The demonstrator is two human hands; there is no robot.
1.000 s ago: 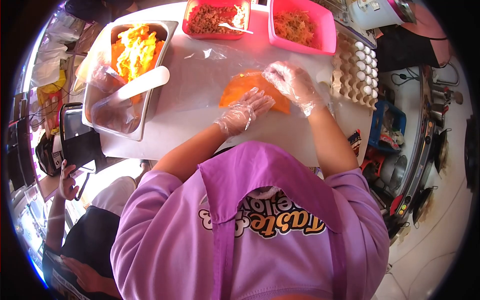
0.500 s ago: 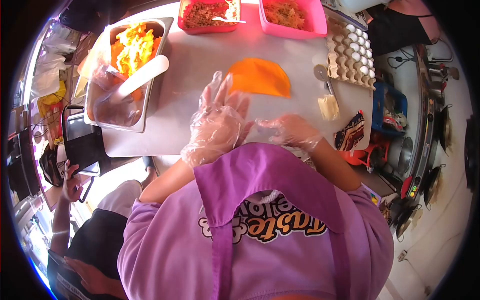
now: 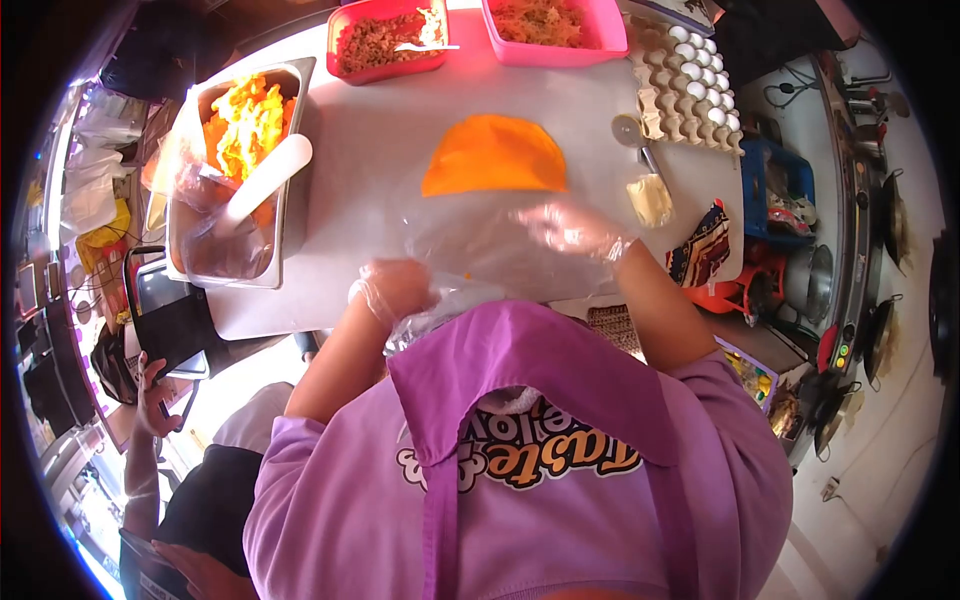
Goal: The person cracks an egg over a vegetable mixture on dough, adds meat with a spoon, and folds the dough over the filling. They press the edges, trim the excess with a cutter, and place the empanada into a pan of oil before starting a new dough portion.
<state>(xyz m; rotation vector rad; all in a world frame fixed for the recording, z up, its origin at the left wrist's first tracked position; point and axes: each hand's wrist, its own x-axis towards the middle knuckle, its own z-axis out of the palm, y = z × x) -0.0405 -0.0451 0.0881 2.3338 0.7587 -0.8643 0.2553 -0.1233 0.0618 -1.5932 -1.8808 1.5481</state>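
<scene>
A folded orange sheet of dough, shaped like a half-moon, lies on the table with its straight edge towards me. Just below it a clear plastic sheet spreads, creased near my apron. My left hand, in a clear glove and partly blurred, is closed at the sheet's near left side. On the sheet's right side my gloved right hand has its fingers together, pointing left, pinching the plastic. Neither hand touches the dough. A small orange crumb shows near the sheet's middle.
At left stands a metal pan of orange dough with a white spatula. Two pink tubs of filling sit at the back. Right are an egg tray, a pizza cutter and a patterned cloth. Another person's hand is at left.
My left hand has moved from beside the dough down towards my body and closed. My right hand has moved slightly up; the plastic sheet now shows between my hands.
</scene>
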